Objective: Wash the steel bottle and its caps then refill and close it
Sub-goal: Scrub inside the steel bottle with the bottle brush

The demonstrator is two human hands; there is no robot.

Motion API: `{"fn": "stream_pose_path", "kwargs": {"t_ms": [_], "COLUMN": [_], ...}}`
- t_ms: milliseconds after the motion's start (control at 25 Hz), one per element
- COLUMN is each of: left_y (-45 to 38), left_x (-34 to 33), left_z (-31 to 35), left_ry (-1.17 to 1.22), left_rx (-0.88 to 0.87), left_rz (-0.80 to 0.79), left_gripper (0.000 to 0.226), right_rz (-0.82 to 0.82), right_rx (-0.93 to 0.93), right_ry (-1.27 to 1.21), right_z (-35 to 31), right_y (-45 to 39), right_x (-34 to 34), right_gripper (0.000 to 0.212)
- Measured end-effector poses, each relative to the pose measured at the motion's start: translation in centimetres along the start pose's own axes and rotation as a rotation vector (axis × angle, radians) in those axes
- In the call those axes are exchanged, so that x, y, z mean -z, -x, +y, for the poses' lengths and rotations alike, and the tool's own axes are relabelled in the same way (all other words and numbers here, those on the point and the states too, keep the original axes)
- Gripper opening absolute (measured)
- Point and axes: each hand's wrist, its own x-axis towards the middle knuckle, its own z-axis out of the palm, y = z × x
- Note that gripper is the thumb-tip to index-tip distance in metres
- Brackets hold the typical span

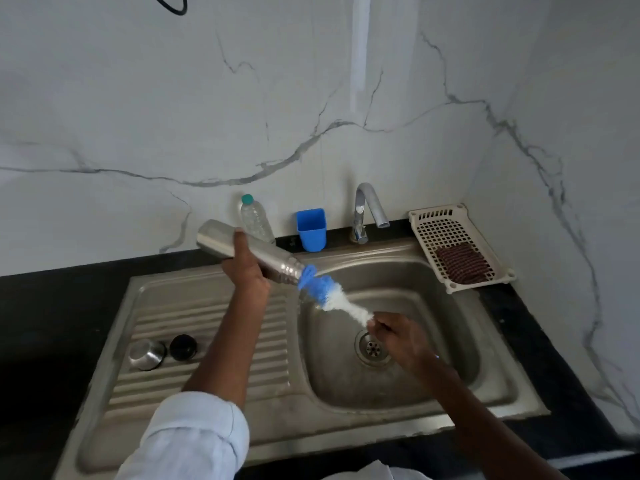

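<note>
Presently, left to right: steel cap [146,355] and black cap [183,347] lying on the drainboard [207,317], unwashed by the look of it. Left hand [244,268] gripping the bottle [242,249], tilted mouth-down over the sink [398,386]. Brush [330,295] entering its mouth; right hand [398,336] pinching the brush's handle. Step: scrubbing inside. Next move is likely calling for pushing the brush deeper and twisting.

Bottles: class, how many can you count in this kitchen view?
2. The steel bottle is tilted over the sink, gripped by the left hand. The clear plastic bottle stands against the wall, behind it. Nothing suggests more.
</note>
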Motion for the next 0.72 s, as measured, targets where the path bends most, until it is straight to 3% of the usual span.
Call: {"fn": "stream_pose_path", "kwargs": {"t_ms": [120, 320, 400, 480, 560, 680, 720], "left_y": [2.7, 3.0, 2.3, 2.4, 3.0, 3.8, 4.0], "left_x": [-0.7, -0.8, -0.4, -0.2, -0.1, 0.0, 0.1], "left_z": [-3.8, -3.9, -3.0, -2.6, -2.8, -3.9, -4.1], "left_ry": [-0.092, 0.009, 0.038, 0.049, 0.043, 0.01, 0.011], "left_rx": [0.046, 0.007, -0.023, -0.04, -0.054, -0.017, -0.004], "left_rz": [-0.032, 0.059, 0.115, 0.164, 0.189, 0.163, 0.158], "left_gripper": [0.055, 0.059, 0.062, 0.062, 0.06, 0.062, 0.062], "right_rz": [0.045, -0.076, 0.064, 0.243, 0.302, 0.237, 0.124], "right_rx": [0.102, 0.122, 0.131, 0.208, 0.271, 0.286, 0.193], "right_ry": [0.132, -0.087, 0.009, 0.166, 0.227, 0.31, 0.207], "right_z": [-2.5, -2.9, -2.1, -1.6, -1.9, -3.9, -4.5], "right_y": [-1.8, -3.1, -3.2, -3.1, -3.0, -3.6, -4.2], "right_x": [-0.1, 0.7, 1.3, 1.5, 0.7, -1.5, -1.7], "right_gripper": [0.034, 0.009, 0.013, 0.005, 0.003, 0.014, 0.021]}}
